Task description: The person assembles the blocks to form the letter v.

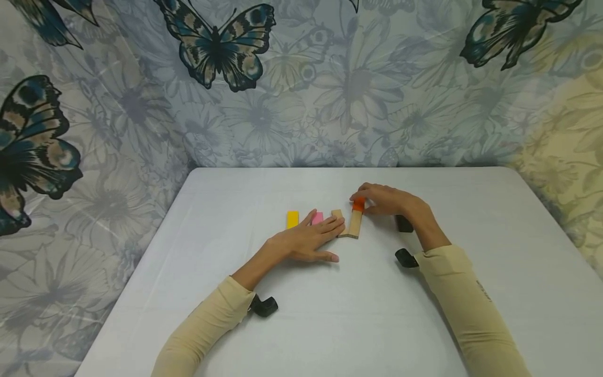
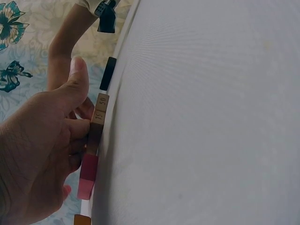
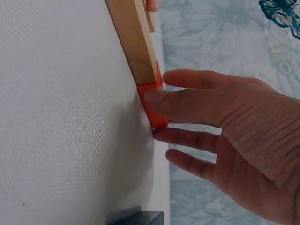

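Observation:
My right hand (image 1: pixel 383 200) pinches an orange wooden block (image 3: pixel 152 110) between thumb and fingers. The orange block touches the far end of a plain wooden block (image 1: pixel 355 224). My left hand (image 1: pixel 308 241) lies with fingers extended over the row, its fingertips at a second plain wooden block (image 1: pixel 336 213). In the left wrist view, the near ends of the plain blocks (image 2: pixel 99 108) stand side by side and bear printed numbers. Partly hidden by the left fingers is a pink block (image 1: pixel 317 217). Left of it lies a yellow block (image 1: pixel 292 219).
The blocks lie on a white-covered table (image 1: pixel 339 314). A black block (image 1: pixel 404 223) sits by the right wrist. Dark camera mounts (image 1: pixel 265 307) project from both sleeves. Butterfly-patterned cloth (image 1: pixel 353 104) hangs behind the table's back edge.

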A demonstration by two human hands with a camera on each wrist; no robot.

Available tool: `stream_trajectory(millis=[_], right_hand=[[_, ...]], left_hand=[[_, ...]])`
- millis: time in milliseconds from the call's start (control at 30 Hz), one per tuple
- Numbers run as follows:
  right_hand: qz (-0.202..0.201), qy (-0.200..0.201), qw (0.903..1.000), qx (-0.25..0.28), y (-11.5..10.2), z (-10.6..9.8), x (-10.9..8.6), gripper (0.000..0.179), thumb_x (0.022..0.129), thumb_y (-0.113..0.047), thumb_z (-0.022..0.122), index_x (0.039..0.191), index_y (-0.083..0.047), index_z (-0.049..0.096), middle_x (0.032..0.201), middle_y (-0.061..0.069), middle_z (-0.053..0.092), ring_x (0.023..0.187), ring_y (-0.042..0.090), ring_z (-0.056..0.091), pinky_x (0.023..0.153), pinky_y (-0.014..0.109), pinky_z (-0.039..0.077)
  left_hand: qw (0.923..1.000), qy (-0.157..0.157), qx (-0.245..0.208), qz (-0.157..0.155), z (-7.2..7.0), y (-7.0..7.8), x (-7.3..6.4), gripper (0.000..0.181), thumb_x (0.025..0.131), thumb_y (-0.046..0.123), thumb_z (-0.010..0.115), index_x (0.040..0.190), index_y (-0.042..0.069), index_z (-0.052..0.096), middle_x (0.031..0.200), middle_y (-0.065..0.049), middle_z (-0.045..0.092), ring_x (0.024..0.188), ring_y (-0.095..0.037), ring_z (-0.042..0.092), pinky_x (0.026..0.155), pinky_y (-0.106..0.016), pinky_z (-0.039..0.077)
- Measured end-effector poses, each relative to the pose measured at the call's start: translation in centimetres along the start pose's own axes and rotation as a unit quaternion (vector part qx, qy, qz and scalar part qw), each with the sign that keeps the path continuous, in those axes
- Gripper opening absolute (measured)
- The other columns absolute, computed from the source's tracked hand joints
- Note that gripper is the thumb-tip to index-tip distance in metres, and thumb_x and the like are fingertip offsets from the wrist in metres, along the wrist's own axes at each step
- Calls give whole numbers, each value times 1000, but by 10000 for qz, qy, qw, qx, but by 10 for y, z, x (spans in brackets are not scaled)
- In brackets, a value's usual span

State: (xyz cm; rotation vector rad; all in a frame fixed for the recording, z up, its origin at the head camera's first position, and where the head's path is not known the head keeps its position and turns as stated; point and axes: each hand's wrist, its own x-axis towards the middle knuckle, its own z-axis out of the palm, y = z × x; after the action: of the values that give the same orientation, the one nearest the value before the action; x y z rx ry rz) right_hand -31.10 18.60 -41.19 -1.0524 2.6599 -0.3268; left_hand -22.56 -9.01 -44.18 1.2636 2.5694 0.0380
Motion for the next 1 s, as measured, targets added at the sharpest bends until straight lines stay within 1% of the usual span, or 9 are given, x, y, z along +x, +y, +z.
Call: stream_trajectory(millis=[333, 500, 633, 833, 1000], right_hand=[[188, -36, 9998, 91, -1, -4, -4, 49, 95, -5, 74, 143, -8, 63, 144, 22, 60, 135, 43, 58, 112, 63, 48], [235, -56, 9997, 94, -4, -9, -8, 49, 97, -8, 73, 144, -8, 62, 145, 23, 59, 136, 45, 56, 112, 65, 46], [250, -44, 9997, -9, -8, -13, -13, 51, 98, -12, 73, 146, -9, 60, 148, 24, 56, 138, 47, 54, 112, 68, 44], [199, 39, 9997, -95, -12, -19, -23, 51, 98, -13, 73, 146, -7, 59, 147, 25, 57, 135, 47, 55, 110, 67, 47], [243, 64, 9990, -361, -9, -20, -40, 50, 97, -12, 74, 145, -8, 60, 145, 24, 59, 132, 45, 58, 107, 66, 49]], left_hand=[[10000, 0, -20, -4, -1, 1, 0, 89, 103, 70, 41, 169, 19, 9, 179, 4, 2, 166, -13, 7, 133, -60, -5], [10000, -1, -12, 17, -1, 1, 0, 90, 103, 70, 42, 169, 18, 9, 179, 4, 2, 166, -13, 7, 133, -60, -6], [10000, -2, -23, 15, 1, 1, -1, 90, 103, 70, 41, 170, 19, 9, 179, 4, 1, 166, -13, 6, 133, -60, -6], [10000, 15, 58, -34, 1, 0, 0, 90, 103, 72, 39, 170, 20, 7, 179, 5, 0, 166, -12, 5, 133, -59, -9], [10000, -47, 83, -27, -1, 1, 0, 90, 103, 71, 40, 170, 20, 7, 179, 5, -1, 166, -12, 4, 133, -59, -9]])
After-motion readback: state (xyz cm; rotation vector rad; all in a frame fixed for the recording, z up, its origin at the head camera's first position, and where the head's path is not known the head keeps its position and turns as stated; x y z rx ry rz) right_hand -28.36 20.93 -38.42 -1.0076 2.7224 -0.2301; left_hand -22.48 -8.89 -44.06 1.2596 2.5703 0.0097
